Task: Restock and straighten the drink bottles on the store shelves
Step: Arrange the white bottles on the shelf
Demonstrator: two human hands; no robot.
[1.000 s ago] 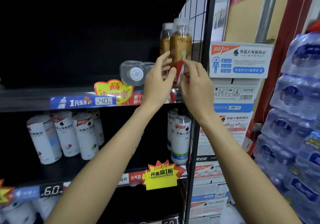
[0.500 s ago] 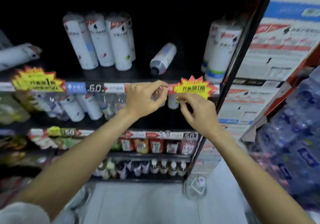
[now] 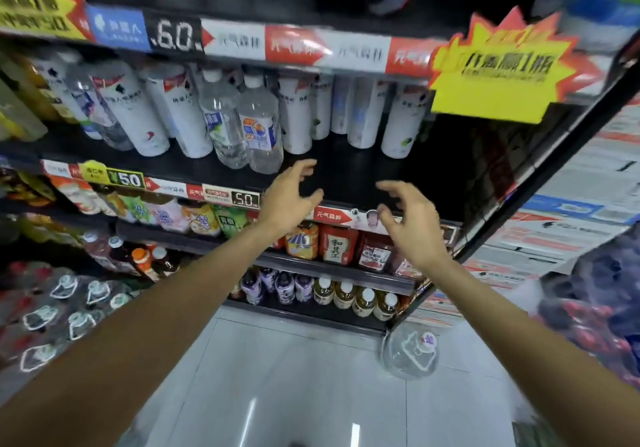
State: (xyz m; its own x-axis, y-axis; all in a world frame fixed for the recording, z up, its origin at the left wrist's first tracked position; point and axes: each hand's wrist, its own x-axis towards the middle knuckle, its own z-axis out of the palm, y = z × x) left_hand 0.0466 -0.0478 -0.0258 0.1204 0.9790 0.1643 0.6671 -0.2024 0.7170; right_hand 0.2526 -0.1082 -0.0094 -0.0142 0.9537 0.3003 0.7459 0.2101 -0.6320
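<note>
Both hands [image 3: 349, 204] hovered spread and empty at the shelf's front edge [image 3: 346, 183]; those clear bottles [image 3: 242, 124] looked slick, best gripped mid-body.

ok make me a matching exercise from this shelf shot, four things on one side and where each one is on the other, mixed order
Things
1. yellow starburst sign
2. large clear jug
3. two clear water bottles
4. left hand

Places
A. on the floor by the shelf's bottom right corner
B. empty, fingers spread, in front of the bare right part of the middle shelf
C. clipped to the upper shelf edge, at the right
D. standing among white bottles on the middle shelf

Pairs: 1-C, 2-A, 3-D, 4-B
</note>
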